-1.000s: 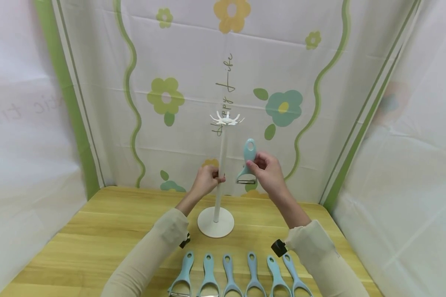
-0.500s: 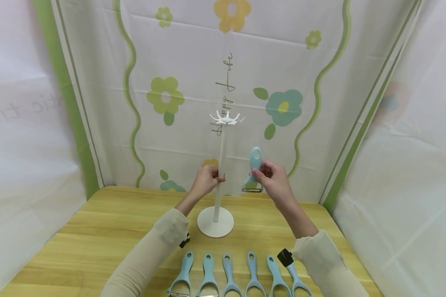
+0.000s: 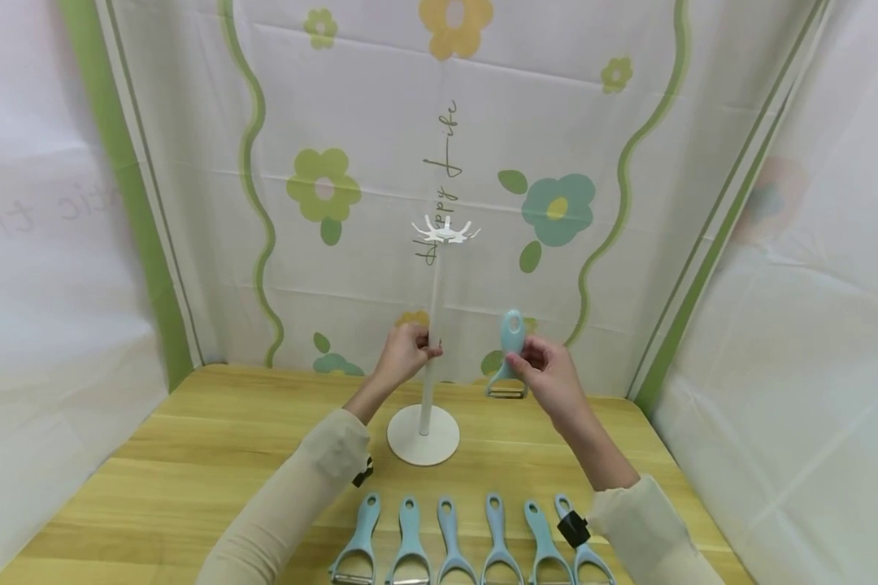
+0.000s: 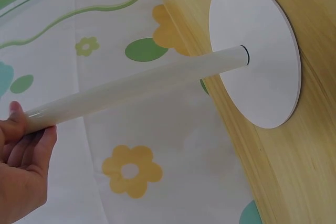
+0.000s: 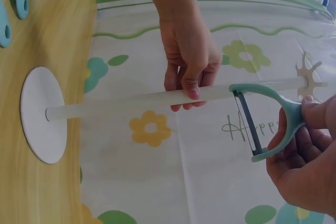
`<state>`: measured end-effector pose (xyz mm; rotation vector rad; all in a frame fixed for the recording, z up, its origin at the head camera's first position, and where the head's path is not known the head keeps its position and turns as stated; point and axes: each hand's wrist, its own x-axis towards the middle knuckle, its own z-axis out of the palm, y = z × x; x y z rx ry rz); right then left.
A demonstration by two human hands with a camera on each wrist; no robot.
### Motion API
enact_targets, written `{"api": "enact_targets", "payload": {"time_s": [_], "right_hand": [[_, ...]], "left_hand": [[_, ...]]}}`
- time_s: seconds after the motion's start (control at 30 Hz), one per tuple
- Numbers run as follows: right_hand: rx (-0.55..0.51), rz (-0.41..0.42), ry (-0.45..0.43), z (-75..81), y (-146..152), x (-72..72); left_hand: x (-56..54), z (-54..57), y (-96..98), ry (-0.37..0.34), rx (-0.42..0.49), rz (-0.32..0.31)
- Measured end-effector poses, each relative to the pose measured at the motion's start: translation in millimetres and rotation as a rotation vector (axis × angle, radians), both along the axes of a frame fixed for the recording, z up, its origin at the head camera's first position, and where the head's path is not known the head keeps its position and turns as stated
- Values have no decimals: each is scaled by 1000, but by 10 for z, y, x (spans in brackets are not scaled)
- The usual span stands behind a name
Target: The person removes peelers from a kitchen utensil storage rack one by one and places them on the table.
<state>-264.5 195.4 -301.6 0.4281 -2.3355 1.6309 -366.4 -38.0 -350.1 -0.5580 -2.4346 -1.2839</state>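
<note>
In the head view, a white stand [image 3: 435, 292] rises from a round base [image 3: 404, 448] to a crown of small upturned hooks [image 3: 445, 234]. My left hand [image 3: 401, 356] grips its pole about midway, and the left wrist view shows thumb and fingers around the pole [image 4: 136, 88]. To the right of the pole, my right hand [image 3: 552, 375] pinches a light teal Y-shaped peeler [image 3: 512, 331], handle end up and blade down. The right wrist view shows the peeler [image 5: 290, 107] with its metal blade; the palm partly hides the handle.
Several more blue and teal peelers [image 3: 449, 532] lie in a row along the near part of the wooden table [image 3: 183, 463], handles pointing toward the stand. The right sleeve's black wrist camera [image 3: 574, 529] overlaps the rightmost one. Flower-printed curtains [image 3: 366, 97] enclose the back and sides.
My right hand, holding the peeler, has moved down and slightly right, away from the hooks. The left hand has kept its grip on the pole, and the stand has not moved.
</note>
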Motion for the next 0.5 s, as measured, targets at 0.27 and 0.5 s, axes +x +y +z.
{"api": "enact_targets", "payload": {"time_s": [0.27,0.5], "right_hand": [[46,-35,-37,-123,124,88],[61,-47,-50,-195,225,170]], "left_hand": [[12,5,-1,-6,-6,-4],[-4,4,-6,-8,-10,-2]]}}
